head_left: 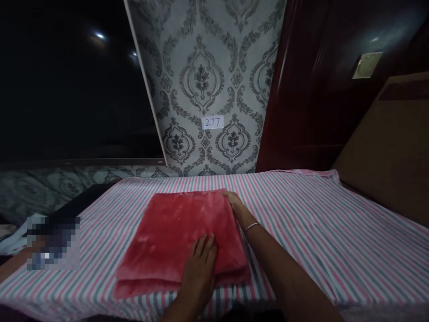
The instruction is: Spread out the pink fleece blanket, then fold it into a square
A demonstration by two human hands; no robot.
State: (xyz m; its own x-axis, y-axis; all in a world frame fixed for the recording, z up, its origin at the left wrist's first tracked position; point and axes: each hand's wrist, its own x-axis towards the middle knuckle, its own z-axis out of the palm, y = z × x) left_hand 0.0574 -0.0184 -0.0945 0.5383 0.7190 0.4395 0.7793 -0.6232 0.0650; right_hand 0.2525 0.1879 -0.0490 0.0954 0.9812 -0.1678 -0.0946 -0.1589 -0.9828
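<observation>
A red plush blanket (182, 228), folded into a thick square, lies on a striped cloth (295, 214). My left hand (201, 264) rests flat on the blanket's near part, fingers stretched out and holding nothing. At the far right corner, my right hand (234, 203) is closed around the blanket's edge, its fingertips partly hidden. A bracelet (252, 226) circles the right wrist. The near side of the blanket shows stacked layers, slightly uneven at the left.
Another person's forearm (15, 266) reaches in from the left, beside a pixelated patch. Behind the cloth stand a patterned wall (201, 58) with a paper label reading 277 (212, 122), a large dark screen (73, 89) and a dark red panel (301, 112). A cardboard box (392, 147) is at right.
</observation>
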